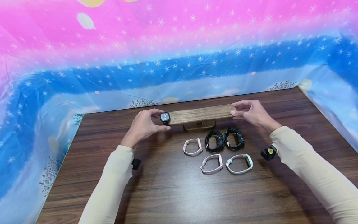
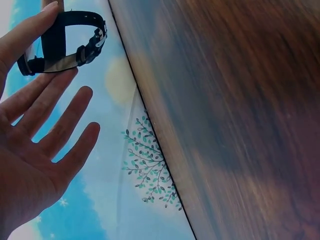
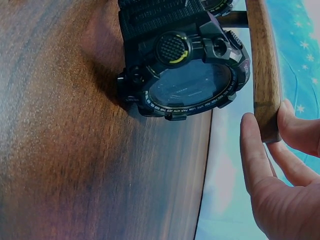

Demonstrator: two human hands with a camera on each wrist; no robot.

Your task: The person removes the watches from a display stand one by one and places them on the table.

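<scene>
Head view: a black square-faced watch (image 1: 164,118) sits looped on the left end of a wooden bar stand (image 1: 199,114) on the table (image 1: 167,193).
Left hand (image 1: 144,126): grip pinches the watch between thumb and fingertips.
Right hand (image 1: 251,112): fingertips hold the bar's right end.
Loose watches: two black ones (image 1: 225,140) and three pale ones (image 1: 213,158) lie near, in front of the stand.
Left wrist view: black buckled strap (image 2: 62,42) forms a loop at the fingertips; other fingers (image 2: 60,125) are spread straight.
Right wrist view: fingers (image 3: 257,150) touch the bar's end (image 3: 265,70); a chunky black round watch (image 3: 187,65) lies just beside.
</scene>
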